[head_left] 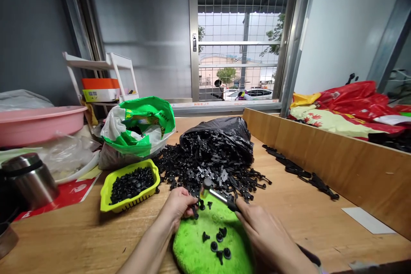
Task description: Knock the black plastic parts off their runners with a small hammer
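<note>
My right hand [261, 224] is closed around the black grip of a small hammer [218, 197]. The hammer has a metal shaft, and its head has a black end and a yellowish end. Left of the hammer head, my left hand [180, 203] pinches a small black plastic part [195, 212] at the edge of a fuzzy green pad [189, 244]. A black round-headed plug [201, 204] is close to those fingertips, under the hammer head. Several more black plugs [219, 237] lie loose on the pad, some upside down.
Behind the pad, black plastic parts [173, 162] spill from a black bag [221, 128]. To the left stand a yellow basket [104, 195] of black plugs, a green-and-white sack [141, 145] and a steel flask [30, 182]. A wooden board [321, 154] edges the table's right side.
</note>
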The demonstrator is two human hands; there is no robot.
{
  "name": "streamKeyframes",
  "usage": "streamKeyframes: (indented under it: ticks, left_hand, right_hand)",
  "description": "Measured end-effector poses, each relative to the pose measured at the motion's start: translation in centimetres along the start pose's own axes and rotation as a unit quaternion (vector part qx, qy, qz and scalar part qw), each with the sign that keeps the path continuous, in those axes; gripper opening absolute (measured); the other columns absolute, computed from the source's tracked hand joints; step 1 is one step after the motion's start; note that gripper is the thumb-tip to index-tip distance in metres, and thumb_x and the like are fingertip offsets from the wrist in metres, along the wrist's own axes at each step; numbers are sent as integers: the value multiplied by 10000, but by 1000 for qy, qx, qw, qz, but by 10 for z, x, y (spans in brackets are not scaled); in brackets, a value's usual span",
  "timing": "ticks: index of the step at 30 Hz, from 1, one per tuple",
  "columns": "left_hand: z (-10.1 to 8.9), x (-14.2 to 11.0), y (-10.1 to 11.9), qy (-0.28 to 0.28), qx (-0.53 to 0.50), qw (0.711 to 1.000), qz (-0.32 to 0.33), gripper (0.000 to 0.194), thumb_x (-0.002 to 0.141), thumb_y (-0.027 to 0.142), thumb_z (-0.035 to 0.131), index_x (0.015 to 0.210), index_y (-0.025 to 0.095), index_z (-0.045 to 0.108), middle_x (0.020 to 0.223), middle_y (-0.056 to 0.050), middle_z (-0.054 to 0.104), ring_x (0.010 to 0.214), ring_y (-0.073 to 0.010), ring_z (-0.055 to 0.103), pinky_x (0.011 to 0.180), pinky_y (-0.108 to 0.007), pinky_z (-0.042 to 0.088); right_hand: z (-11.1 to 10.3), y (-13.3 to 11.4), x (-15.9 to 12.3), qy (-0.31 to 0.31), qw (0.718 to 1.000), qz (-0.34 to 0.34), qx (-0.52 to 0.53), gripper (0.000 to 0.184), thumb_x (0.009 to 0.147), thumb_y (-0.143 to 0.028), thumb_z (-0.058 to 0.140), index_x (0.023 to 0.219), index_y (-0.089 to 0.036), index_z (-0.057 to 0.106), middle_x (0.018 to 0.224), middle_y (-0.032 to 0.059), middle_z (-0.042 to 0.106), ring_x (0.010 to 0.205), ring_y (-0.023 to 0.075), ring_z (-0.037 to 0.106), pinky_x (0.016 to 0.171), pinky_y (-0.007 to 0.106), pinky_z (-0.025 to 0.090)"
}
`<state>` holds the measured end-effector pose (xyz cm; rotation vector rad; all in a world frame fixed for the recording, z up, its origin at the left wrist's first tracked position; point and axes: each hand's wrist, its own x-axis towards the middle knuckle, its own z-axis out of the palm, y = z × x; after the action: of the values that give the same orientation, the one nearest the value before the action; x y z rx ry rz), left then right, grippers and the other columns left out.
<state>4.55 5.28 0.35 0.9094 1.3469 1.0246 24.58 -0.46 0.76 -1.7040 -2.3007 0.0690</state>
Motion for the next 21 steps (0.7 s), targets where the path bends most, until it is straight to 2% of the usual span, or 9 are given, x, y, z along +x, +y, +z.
streamKeyframes:
  ticks: [2,5,10,14,16,21]
  left_hand:
    - [0,2,-1,-1,5,1000,4,226,716,28,507,587,163,380,409,-35,571,251,-50,389,269,-102,252]
    - [-1,4,-3,-2,8,1000,14,228,692,36,526,570,165,384,397,-41,568,249,-58,392,265,-110,227]
    - [-5,7,-9,-17,-12,999,41,222,603,88,615,551,153,410,414,-41,573,275,-64,420,282,-116,180]
    - [-13,9,-17,-38,-47,995,75,250,559,204,688,649,139,464,519,-34,609,335,-54,442,318,-121,158]
    - [-19,7,-18,-48,-60,993,92,321,539,270,719,702,144,472,556,-17,609,385,-60,470,341,-124,186]
    - [-30,-9,-12,-90,-108,984,113,366,551,313,751,769,156,502,641,16,591,582,-94,551,506,-155,385]
  right_hand:
    - [3,-1,0,-8,1000,4,-11,206,909,-240,264,853,-212,460,712,47,594,635,222,576,490,278,251]
    - [3,-2,-1,-26,999,3,-39,191,887,-200,296,846,-202,483,725,79,599,666,269,582,506,301,232]
    - [-3,5,-4,-31,998,14,-47,235,918,-243,253,964,-199,480,777,89,612,734,294,590,550,317,268]
    - [-2,12,-6,-41,998,25,-39,236,908,-238,272,975,-181,491,787,106,614,752,307,586,573,328,282]
    - [1,14,-4,-39,998,32,-33,238,905,-244,276,938,-178,502,801,120,611,762,315,578,582,335,279]
    - [5,18,4,-11,999,52,8,224,879,-223,301,904,-193,521,789,109,608,769,304,565,590,327,286]
